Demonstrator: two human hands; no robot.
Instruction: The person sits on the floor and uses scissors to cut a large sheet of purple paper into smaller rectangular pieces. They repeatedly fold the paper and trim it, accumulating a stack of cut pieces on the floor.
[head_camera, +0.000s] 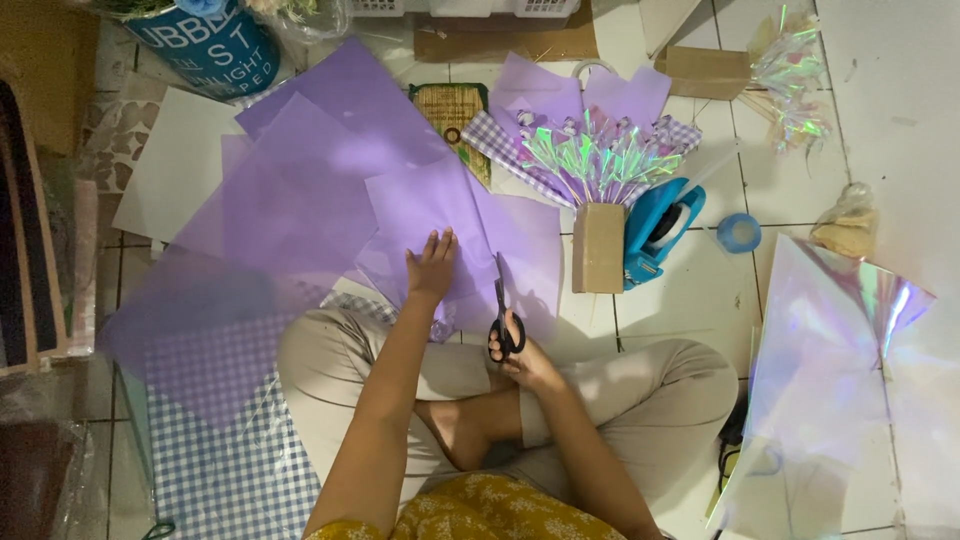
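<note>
Cutting purple paper (440, 215)'s edge, scissors (502, 305) in right hand (525, 360).

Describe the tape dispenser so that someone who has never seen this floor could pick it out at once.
Start at the bouquet of shiny iridescent wrap and purple paper on the white tiled floor, above the right hand holding the scissors. Just below the bouquet stands a small brown cardboard box, and the tape dispenser leans against its right side. It is the only bright blue, curved plastic thing there, bigger than the small blue tape roll to its right.

A single head-worn camera looks steeply down from close above at the seated person's lap and tiled floor (700, 290)
</note>
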